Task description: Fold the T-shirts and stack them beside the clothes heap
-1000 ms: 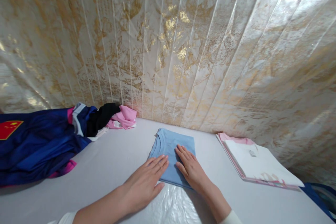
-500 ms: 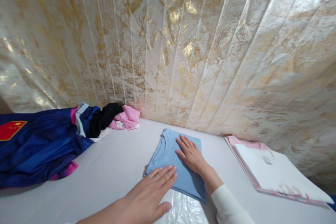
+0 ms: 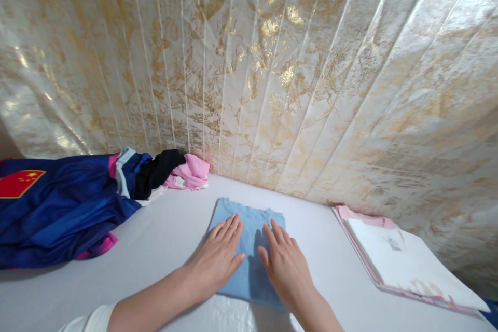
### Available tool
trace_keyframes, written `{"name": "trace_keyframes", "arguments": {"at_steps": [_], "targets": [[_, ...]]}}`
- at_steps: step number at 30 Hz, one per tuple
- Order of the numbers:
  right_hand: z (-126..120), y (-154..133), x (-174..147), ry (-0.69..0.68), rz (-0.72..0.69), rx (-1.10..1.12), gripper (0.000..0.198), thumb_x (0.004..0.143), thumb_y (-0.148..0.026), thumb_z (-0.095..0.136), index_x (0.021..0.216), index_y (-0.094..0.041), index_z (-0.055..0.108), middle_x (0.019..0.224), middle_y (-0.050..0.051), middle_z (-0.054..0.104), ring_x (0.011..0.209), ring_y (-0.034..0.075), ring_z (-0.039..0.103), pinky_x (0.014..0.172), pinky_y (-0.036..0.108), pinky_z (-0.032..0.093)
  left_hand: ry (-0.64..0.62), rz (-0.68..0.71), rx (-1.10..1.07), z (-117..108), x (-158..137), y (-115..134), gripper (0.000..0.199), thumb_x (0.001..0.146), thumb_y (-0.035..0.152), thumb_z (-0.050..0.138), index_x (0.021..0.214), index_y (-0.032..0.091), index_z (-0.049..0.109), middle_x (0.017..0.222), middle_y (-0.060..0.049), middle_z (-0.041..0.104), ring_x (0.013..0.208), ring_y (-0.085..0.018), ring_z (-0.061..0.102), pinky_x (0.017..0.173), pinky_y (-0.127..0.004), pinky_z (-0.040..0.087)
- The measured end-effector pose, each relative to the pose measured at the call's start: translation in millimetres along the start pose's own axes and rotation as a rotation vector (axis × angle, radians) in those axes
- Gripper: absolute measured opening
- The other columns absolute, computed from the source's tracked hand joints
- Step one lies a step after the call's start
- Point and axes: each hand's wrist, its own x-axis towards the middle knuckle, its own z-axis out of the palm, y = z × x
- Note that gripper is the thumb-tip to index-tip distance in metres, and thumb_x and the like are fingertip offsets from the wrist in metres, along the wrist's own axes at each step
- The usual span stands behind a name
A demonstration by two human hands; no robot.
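A folded light-blue T-shirt [image 3: 249, 280] lies flat on the white surface in front of me, its neckline toward the wall. My left hand [image 3: 216, 257] rests on its left side, fingers stretched out and pointing away from me. On the right side of the shirt is my right hand [image 3: 286, 259], its fingers extended and the thumb apart. Neither hand grasps anything. Both palms are turned down and hidden, so how firmly they press cannot be seen.
To the left, a dark-blue garment with a red patch [image 3: 73, 212] lies heaped beside black cloth [image 3: 159, 171] and pink cloth [image 3: 192, 171]. A stack of folded white and pink shirts [image 3: 412, 254] sits at the right. Behind the white tabletop [image 3: 163, 238] rises a gold-patterned wall covering [image 3: 249, 72].
The blue T-shirt has turned so its neckline now faces the wall instead of the left. My left hand has moved up and left on it; my right hand has moved nearer me.
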Motion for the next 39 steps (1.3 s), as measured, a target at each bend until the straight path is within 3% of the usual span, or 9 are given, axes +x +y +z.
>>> {"name": "trace_keyframes", "arguments": {"at_steps": [5, 9, 14, 20, 27, 33, 39], "targets": [[29.3, 0.5, 20.5, 0.041, -0.016, 0.108, 0.063, 0.095, -0.047, 0.039, 0.145, -0.008, 0.037, 0.153, 0.013, 0.028, 0.142, 0.027, 0.025, 0.114, 0.043, 0.026, -0.005, -0.044, 0.051, 5.7, 4.4, -10.1, 0.062, 0.099, 0.049, 0.034, 0.143, 0.006, 0.038, 0.152, -0.019, 0.029, 0.141, -0.029, 0.027, 0.112, -0.043, 0.027], [36.4, -1.0, 24.9, 0.019, 0.047, 0.1, 0.067, 0.096, -0.051, 0.035, 0.146, -0.006, 0.032, 0.154, 0.013, 0.023, 0.143, 0.028, 0.02, 0.116, 0.046, 0.02, -0.026, -0.035, 0.048, 4.6, -0.4, -17.2, 0.06, 0.099, 0.055, 0.031, 0.145, 0.018, 0.039, 0.153, -0.015, 0.028, 0.141, -0.029, 0.026, 0.111, -0.045, 0.027], [27.8, 0.4, 26.5, 0.007, 0.052, 0.124, 0.064, 0.096, -0.048, 0.037, 0.145, -0.007, 0.035, 0.154, 0.013, 0.025, 0.143, 0.027, 0.022, 0.116, 0.045, 0.022, -0.068, -0.03, -0.003, 2.2, -4.9, -17.2, 0.055, 0.099, 0.054, 0.033, 0.146, 0.026, 0.037, 0.154, -0.012, 0.027, 0.142, -0.029, 0.024, 0.112, -0.047, 0.025], [25.0, 7.5, 36.1, 0.061, 0.104, 0.093, 0.064, 0.095, -0.049, 0.038, 0.144, -0.008, 0.038, 0.154, 0.015, 0.025, 0.143, 0.028, 0.019, 0.115, 0.043, 0.023, 0.015, -0.118, 0.021, 13.2, 16.4, -22.6, 0.065, 0.098, 0.051, 0.034, 0.146, 0.008, 0.034, 0.152, -0.019, 0.027, 0.141, -0.031, 0.025, 0.111, -0.047, 0.028], [40.7, 10.1, 45.2, 0.077, 0.132, 0.084, 0.07, 0.094, -0.053, 0.04, 0.146, -0.007, 0.034, 0.154, 0.02, 0.023, 0.143, 0.032, 0.019, 0.114, 0.045, 0.022, 0.045, -0.158, 0.061, 26.2, 38.1, -28.4, 0.065, 0.095, 0.051, 0.037, 0.143, 0.006, 0.038, 0.15, -0.021, 0.031, 0.14, -0.034, 0.026, 0.109, -0.05, 0.028], [37.3, 10.9, 45.0, 0.089, 0.131, 0.093, 0.068, 0.094, -0.052, 0.039, 0.145, -0.007, 0.036, 0.154, 0.02, 0.025, 0.143, 0.031, 0.021, 0.113, 0.045, 0.023, -0.003, -0.133, 0.046, 11.2, 36.4, -28.4, 0.058, 0.098, 0.045, 0.037, 0.144, 0.009, 0.038, 0.15, -0.016, 0.033, 0.14, -0.028, 0.029, 0.11, -0.047, 0.03], [37.2, 0.4, 29.1, 0.105, 0.168, 0.124, 0.066, 0.096, -0.05, 0.036, 0.145, -0.005, 0.036, 0.153, 0.019, 0.027, 0.142, 0.03, 0.025, 0.112, 0.046, 0.026, 0.045, -0.101, 0.038, 8.7, 19.0, -18.7, 0.055, 0.098, 0.041, 0.036, 0.144, 0.011, 0.038, 0.152, -0.015, 0.03, 0.14, -0.026, 0.029, 0.111, -0.043, 0.03]]}}
